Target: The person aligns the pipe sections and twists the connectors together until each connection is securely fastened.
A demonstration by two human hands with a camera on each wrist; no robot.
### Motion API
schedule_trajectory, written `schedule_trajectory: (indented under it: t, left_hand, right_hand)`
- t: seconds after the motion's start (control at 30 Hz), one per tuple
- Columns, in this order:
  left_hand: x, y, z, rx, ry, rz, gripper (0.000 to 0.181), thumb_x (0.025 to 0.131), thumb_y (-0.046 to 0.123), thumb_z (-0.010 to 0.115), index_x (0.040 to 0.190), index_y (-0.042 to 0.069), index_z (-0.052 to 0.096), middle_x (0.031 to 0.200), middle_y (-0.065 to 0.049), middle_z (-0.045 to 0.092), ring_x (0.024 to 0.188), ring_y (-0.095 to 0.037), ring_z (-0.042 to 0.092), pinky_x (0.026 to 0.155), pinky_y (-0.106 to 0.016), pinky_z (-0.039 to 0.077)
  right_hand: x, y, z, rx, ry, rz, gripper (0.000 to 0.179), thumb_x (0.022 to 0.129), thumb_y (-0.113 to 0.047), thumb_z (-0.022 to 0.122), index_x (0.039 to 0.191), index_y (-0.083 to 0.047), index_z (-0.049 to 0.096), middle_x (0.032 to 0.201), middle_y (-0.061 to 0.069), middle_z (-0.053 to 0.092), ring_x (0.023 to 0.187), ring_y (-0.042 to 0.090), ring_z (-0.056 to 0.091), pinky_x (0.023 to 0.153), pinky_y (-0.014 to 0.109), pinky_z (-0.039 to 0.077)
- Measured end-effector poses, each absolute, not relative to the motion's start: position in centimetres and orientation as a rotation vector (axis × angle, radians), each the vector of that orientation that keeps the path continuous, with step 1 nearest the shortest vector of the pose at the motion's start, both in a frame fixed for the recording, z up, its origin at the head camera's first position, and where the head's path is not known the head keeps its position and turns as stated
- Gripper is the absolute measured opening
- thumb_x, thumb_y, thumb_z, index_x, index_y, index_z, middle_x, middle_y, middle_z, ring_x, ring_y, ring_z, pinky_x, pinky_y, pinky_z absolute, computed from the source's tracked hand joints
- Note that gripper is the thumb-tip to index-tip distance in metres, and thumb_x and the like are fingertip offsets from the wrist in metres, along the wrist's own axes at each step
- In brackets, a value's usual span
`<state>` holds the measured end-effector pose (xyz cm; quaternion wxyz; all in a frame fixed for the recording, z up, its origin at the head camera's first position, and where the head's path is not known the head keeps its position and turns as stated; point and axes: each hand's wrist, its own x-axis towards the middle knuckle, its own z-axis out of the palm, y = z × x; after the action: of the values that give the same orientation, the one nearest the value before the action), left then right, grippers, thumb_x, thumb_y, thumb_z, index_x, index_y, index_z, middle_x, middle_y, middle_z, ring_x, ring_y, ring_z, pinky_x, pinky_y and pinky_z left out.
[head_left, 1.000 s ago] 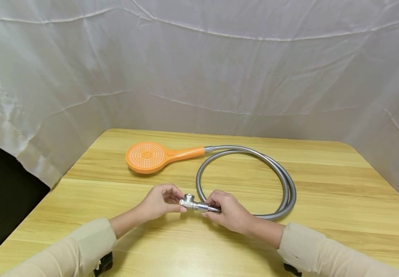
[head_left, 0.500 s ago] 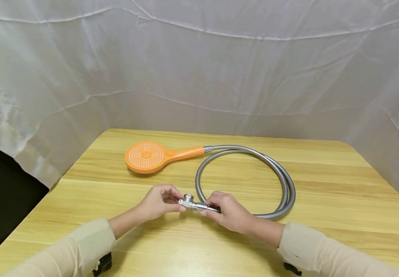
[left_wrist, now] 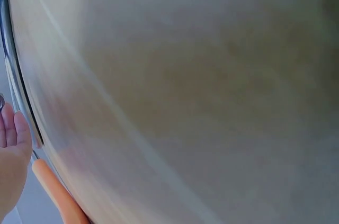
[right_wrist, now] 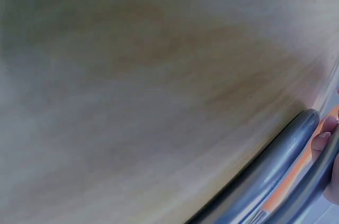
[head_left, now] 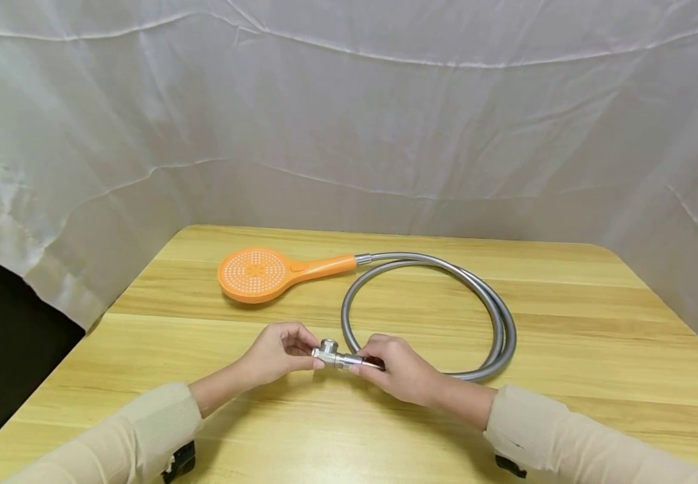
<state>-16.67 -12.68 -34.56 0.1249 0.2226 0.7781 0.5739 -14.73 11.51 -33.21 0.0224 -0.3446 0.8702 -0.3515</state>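
Observation:
In the head view my left hand (head_left: pixel 270 356) pinches the left end of a small chrome tee fitting (head_left: pixel 328 348) between thumb and fingers. One short branch of the fitting points up. My right hand (head_left: pixel 400 366) grips the chrome end connector (head_left: pixel 349 361) of a grey shower hose (head_left: pixel 499 316), which meets the fitting in line. Whether the thread is engaged cannot be seen. Farther back, an orange hand shower (head_left: pixel 256 274) lies nozzle side up, joined to the hose's other end. In the left wrist view, part of the left hand (left_wrist: pixel 15 155) shows at the edge.
The hose lies in a wide loop on the wood-grain table (head_left: pixel 567 323), behind and to the right of my right hand. A pale cloth curtain (head_left: pixel 349 134) hangs around the table's back and sides. Both wrist views are mostly blurred tabletop.
My right thumb has shifted slightly up onto the connector. The left hand keeps its pinch on the tee fitting, and the hand shower stays put while the head view drifts very slightly.

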Motion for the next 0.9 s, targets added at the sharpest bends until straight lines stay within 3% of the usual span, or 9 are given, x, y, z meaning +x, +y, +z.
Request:
schedule_trajectory:
  t: [0.23,0.9]
  left_hand:
    - [-16.71,-12.64,-34.55,0.628,2.279,1.671,0.027,0.075,0.006,0.075,0.093,-0.008,0.062,0.091,-0.02,0.066,0.078,-0.014,0.063,0.073,-0.02,0.055]
    - [-17.03,-12.53,-34.52,0.628,2.305,1.658,0.026,0.075,0.005,0.075,0.093,-0.007,0.062,0.091,-0.019,0.066,0.079,-0.015,0.063,0.073,-0.02,0.055]
  right_hand:
    - [-14.6,11.51,-33.19,-1.002,2.674,-1.154,0.018,0.079,-0.015,0.073,0.092,-0.007,0.063,0.083,-0.001,0.058,0.067,0.0,0.048,0.054,0.015,0.047]
    - [-14.41,11.24,-33.21,-0.946,2.773,-1.129,0.015,0.078,-0.009,0.073,0.084,-0.009,0.059,0.08,-0.002,0.056,0.066,0.0,0.046,0.053,0.015,0.046]
